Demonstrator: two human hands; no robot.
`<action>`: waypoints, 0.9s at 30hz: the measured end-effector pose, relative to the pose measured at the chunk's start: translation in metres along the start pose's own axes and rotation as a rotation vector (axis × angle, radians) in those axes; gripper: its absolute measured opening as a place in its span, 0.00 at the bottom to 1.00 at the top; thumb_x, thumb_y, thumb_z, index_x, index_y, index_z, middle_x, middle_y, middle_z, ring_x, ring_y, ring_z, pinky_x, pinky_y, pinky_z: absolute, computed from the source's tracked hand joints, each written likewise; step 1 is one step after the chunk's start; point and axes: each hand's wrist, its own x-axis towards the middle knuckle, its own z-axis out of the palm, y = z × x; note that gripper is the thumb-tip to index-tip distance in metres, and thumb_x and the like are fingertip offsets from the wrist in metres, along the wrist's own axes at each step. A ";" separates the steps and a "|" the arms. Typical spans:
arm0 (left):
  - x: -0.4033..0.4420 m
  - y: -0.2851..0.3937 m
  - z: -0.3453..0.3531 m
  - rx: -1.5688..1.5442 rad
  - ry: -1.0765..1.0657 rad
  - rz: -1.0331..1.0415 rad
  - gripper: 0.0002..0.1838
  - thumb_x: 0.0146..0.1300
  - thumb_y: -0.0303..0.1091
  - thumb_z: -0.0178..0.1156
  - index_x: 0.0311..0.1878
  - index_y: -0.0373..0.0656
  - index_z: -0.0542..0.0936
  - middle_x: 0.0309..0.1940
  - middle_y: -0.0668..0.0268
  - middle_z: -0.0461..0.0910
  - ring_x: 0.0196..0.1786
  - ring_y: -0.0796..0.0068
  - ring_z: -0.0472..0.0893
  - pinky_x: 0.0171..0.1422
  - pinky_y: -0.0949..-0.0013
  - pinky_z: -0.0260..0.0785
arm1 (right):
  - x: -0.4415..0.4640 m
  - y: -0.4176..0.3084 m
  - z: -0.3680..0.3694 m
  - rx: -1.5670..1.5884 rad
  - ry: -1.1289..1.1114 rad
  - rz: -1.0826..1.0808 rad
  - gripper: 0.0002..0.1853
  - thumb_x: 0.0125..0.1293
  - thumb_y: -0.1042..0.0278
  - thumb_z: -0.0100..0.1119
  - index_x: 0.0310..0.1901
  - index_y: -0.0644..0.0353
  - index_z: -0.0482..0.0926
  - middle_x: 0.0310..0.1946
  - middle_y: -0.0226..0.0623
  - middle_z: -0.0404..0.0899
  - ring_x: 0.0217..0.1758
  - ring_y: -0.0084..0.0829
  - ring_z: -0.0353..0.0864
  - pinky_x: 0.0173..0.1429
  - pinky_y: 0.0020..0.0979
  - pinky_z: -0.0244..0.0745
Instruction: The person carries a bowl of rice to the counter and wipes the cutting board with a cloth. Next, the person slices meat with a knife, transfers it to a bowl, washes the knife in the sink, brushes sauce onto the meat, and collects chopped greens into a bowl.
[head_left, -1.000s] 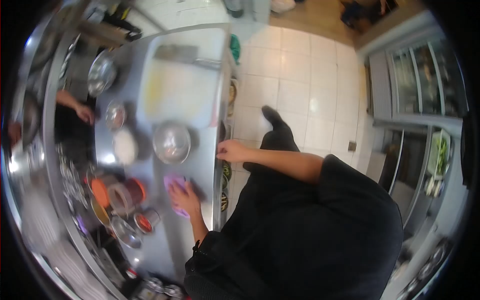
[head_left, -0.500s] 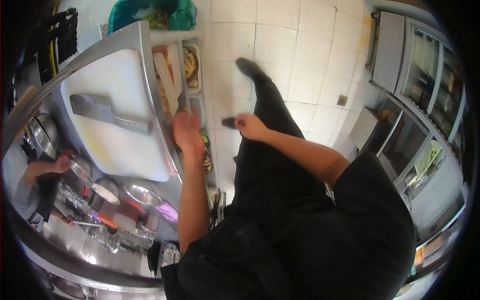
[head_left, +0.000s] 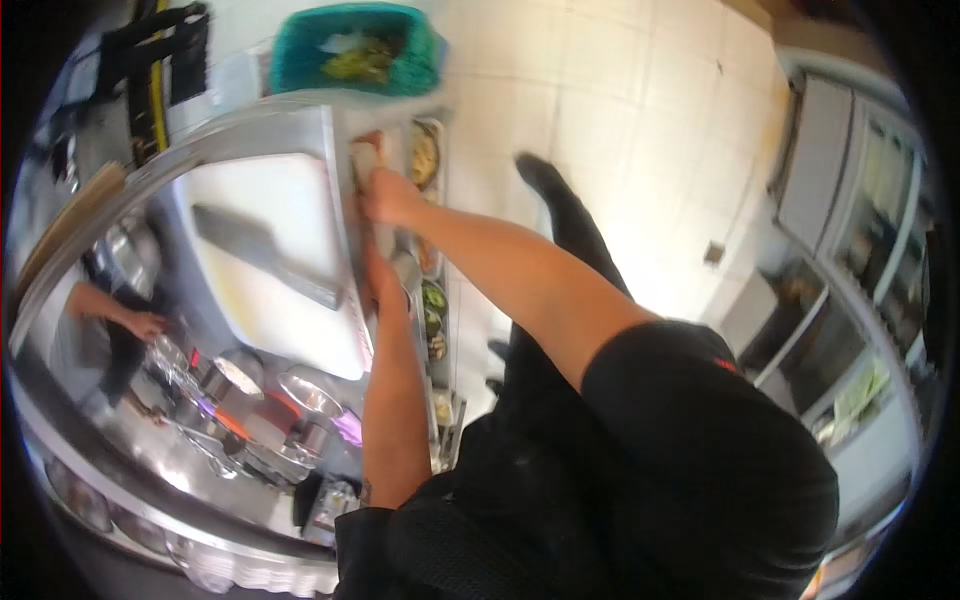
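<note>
My right hand point(head_left: 388, 197) reaches across to the food containers under the counter edge. Its fingers curl in at a pale, flat piece point(head_left: 366, 155) on one of them, but blur hides what they grip. Just nearer to me, my left hand point(head_left: 382, 278) lies along the same edge, its fingers mostly hidden. Beside both hands is a row of containers: one with pale slices point(head_left: 425, 155), one with green pieces point(head_left: 433, 300). On the counter a cleaver point(head_left: 265, 255) rests on a white cutting board point(head_left: 290, 190).
A teal bin point(head_left: 295, 60) holding green scraps stands on the tiled floor point(head_left: 620, 130) beyond the counter. Metal bowls point(head_left: 310, 390) and a purple cloth point(head_left: 348, 427) sit on the left. Another person's hand point(head_left: 145, 325) is across the counter. A glass-doored cabinet point(head_left: 870, 200) stands right.
My right hand has gone from in front of my body over to the containers. My left hand has slid down against the counter edge. The view has shifted, showing more of the bin.
</note>
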 end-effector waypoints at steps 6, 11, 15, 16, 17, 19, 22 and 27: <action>-0.013 0.020 0.016 0.636 -0.203 -0.142 0.26 0.76 0.43 0.38 0.73 0.42 0.63 0.70 0.54 0.67 0.69 0.61 0.69 0.71 0.64 0.61 | 0.039 0.100 0.070 -0.063 0.236 -0.309 0.11 0.56 0.64 0.61 0.33 0.65 0.82 0.31 0.53 0.82 0.37 0.50 0.83 0.43 0.49 0.76; -0.032 0.080 0.036 0.542 -0.240 -0.165 0.26 0.76 0.42 0.39 0.73 0.43 0.63 0.69 0.54 0.67 0.69 0.61 0.69 0.71 0.63 0.61 | -0.003 0.114 0.031 0.732 0.071 -0.061 0.13 0.64 0.64 0.65 0.33 0.60 0.71 0.28 0.36 0.77 0.28 0.30 0.80 0.23 0.39 0.77; -0.027 0.121 0.028 0.460 -0.256 -0.105 0.26 0.75 0.42 0.40 0.73 0.44 0.63 0.69 0.54 0.68 0.68 0.60 0.69 0.70 0.63 0.61 | -0.028 0.083 0.011 0.599 0.004 0.129 0.18 0.66 0.55 0.65 0.43 0.57 0.68 0.37 0.36 0.73 0.36 0.36 0.78 0.34 0.39 0.82; -0.027 0.128 0.026 0.447 -0.258 -0.087 0.26 0.75 0.42 0.40 0.73 0.44 0.63 0.68 0.54 0.68 0.68 0.60 0.69 0.70 0.63 0.61 | -0.032 0.076 0.010 0.569 -0.013 0.138 0.19 0.67 0.53 0.63 0.42 0.58 0.66 0.36 0.36 0.72 0.37 0.37 0.77 0.33 0.38 0.81; -0.029 0.133 0.023 0.434 -0.264 -0.076 0.26 0.74 0.42 0.40 0.73 0.44 0.63 0.68 0.54 0.68 0.68 0.60 0.69 0.70 0.63 0.61 | -0.032 0.073 0.009 0.559 -0.030 0.155 0.18 0.68 0.53 0.62 0.42 0.58 0.66 0.37 0.37 0.71 0.36 0.38 0.77 0.32 0.38 0.81; -0.036 0.138 0.020 0.414 -0.277 -0.051 0.27 0.74 0.42 0.41 0.73 0.44 0.64 0.68 0.53 0.68 0.68 0.60 0.69 0.70 0.62 0.61 | -0.025 0.082 0.004 0.544 -0.079 0.181 0.17 0.69 0.54 0.60 0.42 0.58 0.67 0.38 0.38 0.71 0.35 0.41 0.77 0.32 0.39 0.82; -0.049 0.137 0.019 0.394 -0.283 -0.020 0.27 0.74 0.42 0.42 0.73 0.45 0.64 0.68 0.53 0.68 0.68 0.59 0.69 0.70 0.62 0.62 | -0.021 0.078 0.001 0.520 -0.105 0.212 0.16 0.70 0.55 0.57 0.44 0.59 0.67 0.40 0.40 0.70 0.35 0.42 0.77 0.33 0.40 0.83; -0.096 0.109 0.010 0.367 -0.303 -0.032 0.27 0.73 0.41 0.43 0.72 0.46 0.64 0.67 0.53 0.69 0.68 0.58 0.70 0.70 0.61 0.62 | -0.020 0.075 -0.004 0.538 -0.210 0.273 0.19 0.73 0.55 0.49 0.55 0.61 0.68 0.47 0.44 0.70 0.36 0.43 0.78 0.37 0.42 0.85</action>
